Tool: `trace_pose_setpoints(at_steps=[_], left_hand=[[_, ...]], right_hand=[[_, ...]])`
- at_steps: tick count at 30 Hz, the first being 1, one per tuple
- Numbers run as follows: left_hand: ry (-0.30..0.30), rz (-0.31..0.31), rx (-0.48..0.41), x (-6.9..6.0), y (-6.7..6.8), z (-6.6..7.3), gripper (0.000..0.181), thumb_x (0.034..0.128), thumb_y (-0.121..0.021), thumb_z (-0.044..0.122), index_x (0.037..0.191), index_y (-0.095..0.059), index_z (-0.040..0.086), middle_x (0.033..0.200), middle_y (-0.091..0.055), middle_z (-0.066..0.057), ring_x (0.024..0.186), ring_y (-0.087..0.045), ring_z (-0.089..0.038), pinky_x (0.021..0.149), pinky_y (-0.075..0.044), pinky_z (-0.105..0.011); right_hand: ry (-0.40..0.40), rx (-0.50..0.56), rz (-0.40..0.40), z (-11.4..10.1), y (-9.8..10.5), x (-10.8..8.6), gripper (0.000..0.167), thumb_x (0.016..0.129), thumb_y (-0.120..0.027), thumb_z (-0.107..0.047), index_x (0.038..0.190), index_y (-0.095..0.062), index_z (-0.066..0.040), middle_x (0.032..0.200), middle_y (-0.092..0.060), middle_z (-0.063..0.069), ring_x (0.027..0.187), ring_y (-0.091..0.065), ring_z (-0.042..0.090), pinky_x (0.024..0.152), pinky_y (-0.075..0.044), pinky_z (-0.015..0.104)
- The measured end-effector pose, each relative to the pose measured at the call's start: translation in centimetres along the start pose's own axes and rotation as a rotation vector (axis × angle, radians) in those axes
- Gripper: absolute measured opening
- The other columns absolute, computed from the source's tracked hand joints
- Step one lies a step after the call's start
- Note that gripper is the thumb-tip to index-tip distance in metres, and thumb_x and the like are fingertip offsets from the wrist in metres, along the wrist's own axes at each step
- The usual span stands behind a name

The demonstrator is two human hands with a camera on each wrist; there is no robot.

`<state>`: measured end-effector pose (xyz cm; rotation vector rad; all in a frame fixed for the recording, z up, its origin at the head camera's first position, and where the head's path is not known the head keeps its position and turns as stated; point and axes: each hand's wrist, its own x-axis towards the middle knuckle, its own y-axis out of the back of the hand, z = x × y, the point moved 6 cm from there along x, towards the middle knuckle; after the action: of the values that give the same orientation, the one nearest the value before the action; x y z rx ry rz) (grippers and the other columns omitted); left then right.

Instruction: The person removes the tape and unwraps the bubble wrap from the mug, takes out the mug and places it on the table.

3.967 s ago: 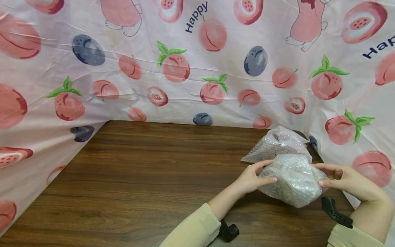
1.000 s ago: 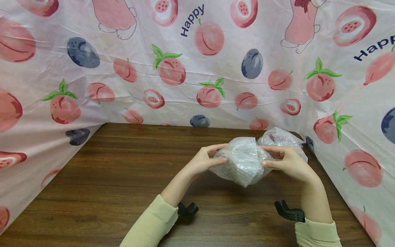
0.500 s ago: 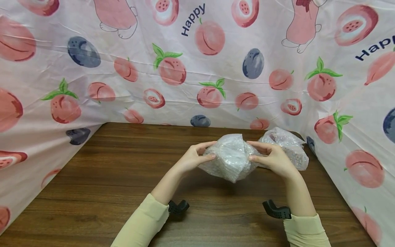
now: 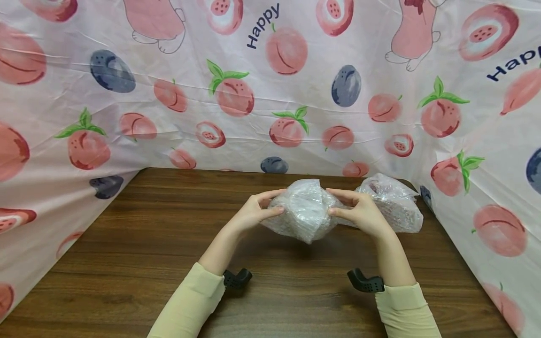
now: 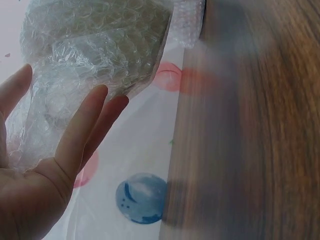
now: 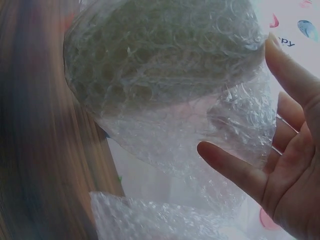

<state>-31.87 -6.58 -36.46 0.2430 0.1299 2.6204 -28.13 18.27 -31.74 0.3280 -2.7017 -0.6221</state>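
Both hands hold one bubble-wrapped bundle point(image 4: 305, 211) between them, raised over the table, a shadow beneath it. The left hand point(image 4: 252, 213) grips its left side, thumb in front; the right hand point(image 4: 359, 212) grips its right side the same way. In the left wrist view the left hand point(image 5: 45, 165) has its fingers against the clear wrap point(image 5: 100, 50). The right wrist view shows the right hand point(image 6: 285, 160) at the other side of the wrap point(image 6: 165, 55), with something greenish inside. What the wrap contains cannot be made out.
A second bubble-wrapped bundle point(image 4: 397, 206) lies at the table's back right corner, just right of the right hand. The brown wooden table point(image 4: 169, 244) is bordered by a fruit-print cloth point(image 4: 313, 84) behind and at both sides.
From the back right, both hands have carried the bundle leftward, away from the second bundle, towards the table's middle. Over the last half second it has moved slightly further left.
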Motion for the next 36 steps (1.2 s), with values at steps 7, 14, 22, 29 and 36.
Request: trace_pose_setpoints(at_steps=[7,14,22,29,36], left_hand=[[0.020,0.009,-0.014,-0.1,1.0,-0.6,0.054,0.0886,-0.071,0.015,0.139,-0.053,0.015,0.131,-0.056,-0.012,0.113,-0.054,-0.023,0.086,-0.048,-0.034],[0.032,0.029,-0.002,-0.1,1.7,-1.4,0.053,0.0908,-0.068,0.012,0.141,-0.050,0.012,0.142,-0.047,-0.009,0.127,-0.043,-0.024,0.098,-0.040,-0.040],[0.067,0.033,-0.015,-0.6,2.1,-1.4,0.054,0.0916,-0.065,0.008,0.142,-0.047,0.007,0.143,-0.045,-0.013,0.122,-0.046,-0.025,0.093,-0.043,-0.038],[0.074,0.036,-0.015,-1.4,2.1,-0.6,0.054,0.0917,-0.065,0.009,0.143,-0.046,0.005,0.143,-0.045,-0.015,0.120,-0.048,-0.025,0.093,-0.043,-0.039],[0.107,0.045,-0.016,-0.6,3.0,-3.0,0.055,0.0918,-0.065,0.009,0.143,-0.045,0.007,0.142,-0.045,-0.015,0.119,-0.048,-0.026,0.093,-0.043,-0.040]], right_hand=[[0.012,0.026,-0.002,0.3,-0.8,0.9,0.051,0.080,-0.079,-0.009,0.127,-0.062,-0.002,0.127,-0.060,0.011,0.121,-0.051,0.022,0.089,-0.045,0.021],[0.020,0.045,-0.003,0.7,-1.5,1.5,0.050,0.080,-0.079,-0.010,0.127,-0.063,-0.003,0.127,-0.060,0.011,0.124,-0.049,0.021,0.090,-0.045,0.022],[0.004,0.062,0.001,1.7,-2.5,2.2,0.050,0.080,-0.078,-0.009,0.126,-0.062,-0.001,0.127,-0.060,0.012,0.124,-0.049,0.022,0.090,-0.045,0.023],[-0.018,0.088,-0.001,2.7,-3.3,2.6,0.051,0.082,-0.077,-0.011,0.129,-0.061,-0.002,0.129,-0.058,0.011,0.127,-0.046,0.022,0.092,-0.044,0.025],[-0.063,0.104,0.013,3.7,-3.9,3.0,0.053,0.082,-0.077,-0.015,0.131,-0.060,-0.004,0.132,-0.057,0.010,0.128,-0.045,0.022,0.096,-0.043,0.037]])
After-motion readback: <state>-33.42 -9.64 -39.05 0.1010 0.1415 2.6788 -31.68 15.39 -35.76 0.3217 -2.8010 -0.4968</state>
